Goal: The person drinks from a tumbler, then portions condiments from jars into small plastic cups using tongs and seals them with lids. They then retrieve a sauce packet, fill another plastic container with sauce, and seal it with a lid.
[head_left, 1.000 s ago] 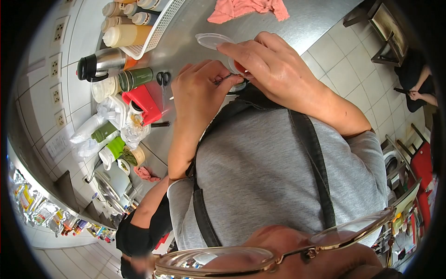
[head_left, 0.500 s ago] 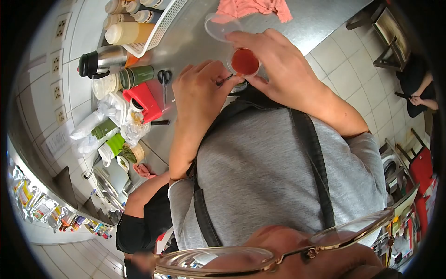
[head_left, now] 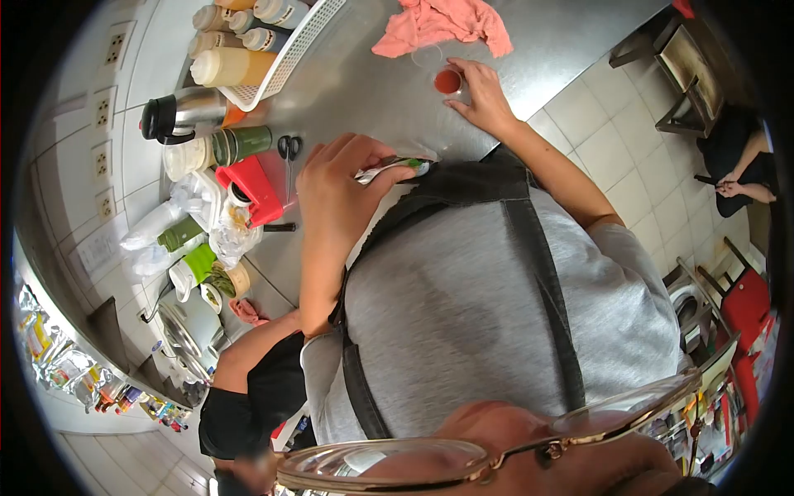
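Note:
My right hand [head_left: 486, 103] has its thumb and fingers round a small clear cup of red sauce [head_left: 447, 81], out over the steel counter. Just beyond the cup is the faint outline of a clear round lid [head_left: 428, 55]; whether it is joined to the cup I cannot tell. Close to my apron [head_left: 475, 183], my left hand [head_left: 343, 178] pinches a small, shiny plastic packet [head_left: 397, 168] with some green on it. Part of that packet is hidden by the fingers. A crumpled pink cloth [head_left: 447, 25] lies past the cup.
On the left stand a white basket [head_left: 285, 50] of squeeze bottles, a steel jug [head_left: 194, 114], stacked green cups [head_left: 241, 144], scissors [head_left: 289, 157] and a red container [head_left: 252, 188]. Another person's arm [head_left: 256, 351] is at lower left; someone else sits at far right.
My right hand has carried the sauce cup and lid away from my body, farther over the counter. My left hand has dropped slightly toward me, and the packet in it now shows more.

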A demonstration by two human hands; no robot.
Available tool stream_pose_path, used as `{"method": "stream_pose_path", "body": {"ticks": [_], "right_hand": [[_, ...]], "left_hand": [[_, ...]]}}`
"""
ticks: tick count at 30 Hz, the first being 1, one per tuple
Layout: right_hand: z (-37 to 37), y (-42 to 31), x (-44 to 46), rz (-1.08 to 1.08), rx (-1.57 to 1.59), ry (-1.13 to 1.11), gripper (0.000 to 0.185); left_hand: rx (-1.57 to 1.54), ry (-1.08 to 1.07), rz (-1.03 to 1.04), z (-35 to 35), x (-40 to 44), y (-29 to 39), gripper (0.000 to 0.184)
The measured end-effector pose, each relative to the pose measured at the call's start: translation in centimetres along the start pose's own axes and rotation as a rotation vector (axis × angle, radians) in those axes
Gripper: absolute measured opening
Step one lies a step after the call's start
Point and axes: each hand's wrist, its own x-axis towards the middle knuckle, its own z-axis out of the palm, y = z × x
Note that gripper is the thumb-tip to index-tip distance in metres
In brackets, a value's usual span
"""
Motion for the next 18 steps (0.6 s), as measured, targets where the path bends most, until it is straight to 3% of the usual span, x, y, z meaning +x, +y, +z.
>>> {"method": "stream_pose_path", "body": {"ticks": [6, 11, 18], "right_hand": [[0.1, -0.2, -0.5, 0.032, 0.064, -0.021, 0.078], [-0.2, -0.4, -0.1, 0.020, 0.121, 0.001, 0.081], [1.1, 0.4, 0.3, 0.055, 0.093, 0.044, 0.085]], "left_hand": [[-0.028, 0.003, 0.041, -0.2, -0.8, -0.5, 0.022], [0.019, 0.063, -0.082, -0.9, -1.6, -0.5, 0.020], [0.059, 0.142, -0.003, -3.5, -3.3, -2.6, 0.012]]}}
